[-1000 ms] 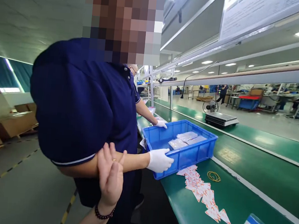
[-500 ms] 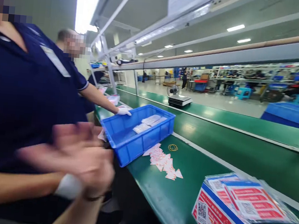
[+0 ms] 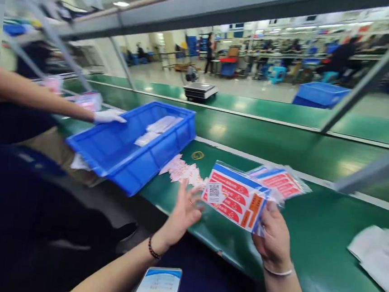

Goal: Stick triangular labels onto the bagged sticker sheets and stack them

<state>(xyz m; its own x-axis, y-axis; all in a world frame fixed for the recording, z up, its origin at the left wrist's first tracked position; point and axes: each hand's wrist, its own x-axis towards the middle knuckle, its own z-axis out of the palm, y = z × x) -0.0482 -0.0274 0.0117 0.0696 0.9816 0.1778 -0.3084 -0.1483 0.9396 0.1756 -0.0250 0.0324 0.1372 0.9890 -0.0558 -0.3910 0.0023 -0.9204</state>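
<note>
My right hand (image 3: 273, 239) grips the right end of a clear plastic bag holding a printed card (image 3: 234, 197) in red, white and blue. A black-and-white code shows on the card's left side. My left hand (image 3: 184, 211) is open, fingers spread, just left of the bag; whether a fingertip touches it I cannot tell. Behind my left fingers lies a pile of white triangular stickers (image 3: 179, 168) with reddish edges. More bagged cards (image 3: 283, 181) lie on the green surface behind the held one.
A blue crate (image 3: 151, 169) with white packets (image 3: 162, 124) stands at left, a co-worker's gloved hand (image 3: 110, 116) on its rim. Yellow rubber bands (image 3: 197, 155) lie near the stickers. White cloth (image 3: 377, 257) rests at right. A scale (image 3: 200, 91) stands across the green table (image 3: 239, 254).
The view has swung right. Blurred hands were close together at lower left; now my hands are apart over the table, and my right hand holds a bagged card that earlier lay at lower right.
</note>
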